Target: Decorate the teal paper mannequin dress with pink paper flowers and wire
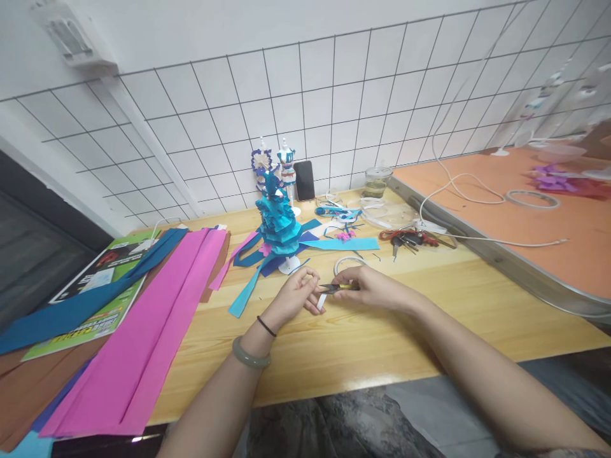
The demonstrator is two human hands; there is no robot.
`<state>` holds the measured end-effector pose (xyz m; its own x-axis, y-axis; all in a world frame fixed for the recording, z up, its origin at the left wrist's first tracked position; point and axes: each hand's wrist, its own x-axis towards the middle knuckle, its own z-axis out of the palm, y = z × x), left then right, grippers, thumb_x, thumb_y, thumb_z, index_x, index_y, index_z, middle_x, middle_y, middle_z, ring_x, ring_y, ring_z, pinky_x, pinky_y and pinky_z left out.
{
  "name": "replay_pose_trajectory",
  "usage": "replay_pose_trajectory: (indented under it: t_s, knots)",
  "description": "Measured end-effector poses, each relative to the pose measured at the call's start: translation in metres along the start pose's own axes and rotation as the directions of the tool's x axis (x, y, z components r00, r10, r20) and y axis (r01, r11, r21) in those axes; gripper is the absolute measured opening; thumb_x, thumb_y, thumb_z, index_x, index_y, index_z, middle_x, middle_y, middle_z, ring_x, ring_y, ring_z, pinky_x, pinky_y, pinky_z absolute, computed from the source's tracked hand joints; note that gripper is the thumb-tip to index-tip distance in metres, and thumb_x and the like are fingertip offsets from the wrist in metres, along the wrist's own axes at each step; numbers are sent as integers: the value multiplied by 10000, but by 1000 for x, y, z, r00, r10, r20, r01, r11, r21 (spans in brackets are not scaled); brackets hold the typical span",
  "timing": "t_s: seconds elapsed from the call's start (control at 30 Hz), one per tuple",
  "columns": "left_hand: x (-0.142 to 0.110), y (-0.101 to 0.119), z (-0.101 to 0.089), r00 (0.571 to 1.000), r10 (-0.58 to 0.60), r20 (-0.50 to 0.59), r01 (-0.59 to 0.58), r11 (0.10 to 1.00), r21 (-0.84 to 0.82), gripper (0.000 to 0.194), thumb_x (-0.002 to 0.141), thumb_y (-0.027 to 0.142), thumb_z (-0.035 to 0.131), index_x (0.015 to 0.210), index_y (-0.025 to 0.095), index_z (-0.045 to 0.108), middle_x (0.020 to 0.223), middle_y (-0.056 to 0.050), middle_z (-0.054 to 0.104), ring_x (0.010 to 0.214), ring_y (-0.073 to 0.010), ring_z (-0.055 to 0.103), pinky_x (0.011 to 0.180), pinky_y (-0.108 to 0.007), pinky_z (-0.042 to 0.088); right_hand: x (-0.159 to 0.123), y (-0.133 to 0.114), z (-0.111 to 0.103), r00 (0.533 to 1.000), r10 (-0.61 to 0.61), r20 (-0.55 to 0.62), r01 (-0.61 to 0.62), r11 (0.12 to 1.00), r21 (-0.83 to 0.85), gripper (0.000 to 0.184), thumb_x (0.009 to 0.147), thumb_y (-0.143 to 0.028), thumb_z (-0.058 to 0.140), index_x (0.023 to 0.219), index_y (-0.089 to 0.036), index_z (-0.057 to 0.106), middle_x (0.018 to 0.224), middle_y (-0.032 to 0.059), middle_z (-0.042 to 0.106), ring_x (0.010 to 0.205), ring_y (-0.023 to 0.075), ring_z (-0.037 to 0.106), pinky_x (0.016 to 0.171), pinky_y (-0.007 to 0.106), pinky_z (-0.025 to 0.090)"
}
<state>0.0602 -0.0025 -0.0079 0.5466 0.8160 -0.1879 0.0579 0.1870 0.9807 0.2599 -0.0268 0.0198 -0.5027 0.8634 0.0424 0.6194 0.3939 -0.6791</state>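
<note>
My left hand is closed, pinching a short white strip that looks like tape or paper. Small scissors with dark blades and a yellow handle are gripped in my right hand. Their blades point left, at the fingers of my left hand beside the strip. Just beyond both hands stands a miniature dress form wearing a tiered turquoise crepe-paper dress, on a white round base. Blue, turquoise and pink paper strips lie around its base. A white ring, perhaps a tape roll, lies behind my right hand.
Wide pink paper strips and a magazine cover the table's left side. Two more dress forms and a phone stand at the wall. Keys and a white cable lie right, near a raised orange surface.
</note>
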Motion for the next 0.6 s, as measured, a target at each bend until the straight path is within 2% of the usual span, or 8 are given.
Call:
replay_pose_trajectory:
  t_s: [0.2,0.33,0.47,0.6]
  knots:
    - [-1,1,-2,1000,-4,-25,4,1000,2,366,765,500,474,965,202,403,604,25,539,469,-148,609,420,-229,477,2,2,-3,994,31,-101,-33,999,-21,338,820,-437,455,867,-151,630,777,45,613,690,149,527,614,246,382]
    - [-1,0,-2,1000,-16,-27,16,1000,27,395,764,526,462,983,201,409,607,16,546,468,-141,604,418,-216,468,4,8,-4,974,157,-166,-164,986,-28,349,838,-438,413,935,-175,621,815,50,642,679,155,551,597,245,384]
    - [-2,1,-2,999,-1,-46,4,999,51,405,767,532,454,989,195,420,650,2,549,484,-137,602,418,-213,460,6,23,-4,930,233,-283,-302,925,-231,320,804,-438,470,936,-203,641,869,81,655,755,196,574,635,258,382]
    - [-2,0,-5,996,12,-90,-6,998,66,405,768,522,454,979,177,466,743,-36,565,572,-135,609,449,-208,454,8,31,-1,928,200,-315,-315,872,-376,319,806,-412,467,940,-188,650,897,103,636,797,207,572,682,265,382]
